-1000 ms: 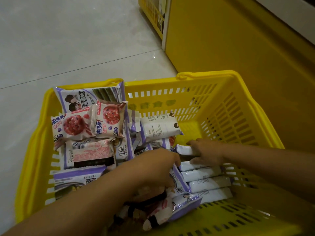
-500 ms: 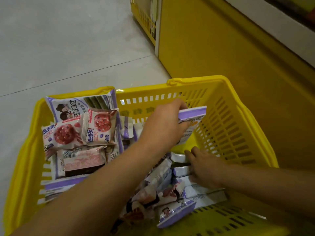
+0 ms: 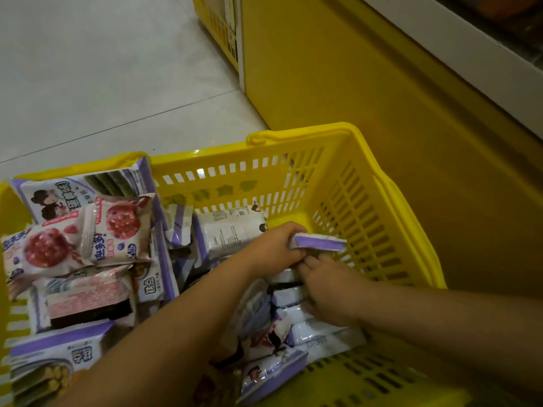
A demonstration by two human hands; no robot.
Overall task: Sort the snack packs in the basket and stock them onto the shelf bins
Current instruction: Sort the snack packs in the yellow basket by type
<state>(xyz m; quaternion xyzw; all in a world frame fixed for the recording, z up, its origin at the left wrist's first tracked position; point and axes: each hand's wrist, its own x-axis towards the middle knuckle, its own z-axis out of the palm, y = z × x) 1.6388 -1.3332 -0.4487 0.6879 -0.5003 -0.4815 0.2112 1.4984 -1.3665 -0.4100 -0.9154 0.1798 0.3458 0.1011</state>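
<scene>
Bare left hand (image 3: 276,249), bare right hand (image 3: 333,293), bare forearms (image 3: 440,314).

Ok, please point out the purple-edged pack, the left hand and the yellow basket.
purple-edged pack (image 3: 321,244): head view, purple end strip.
left hand (image 3: 277,247): head view, back of hand.
yellow basket (image 3: 305,136): head view, far rim.

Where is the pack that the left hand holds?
Head view: the pack sits in the left hand inside the basket, near its right wall, just above the right hand.
</scene>
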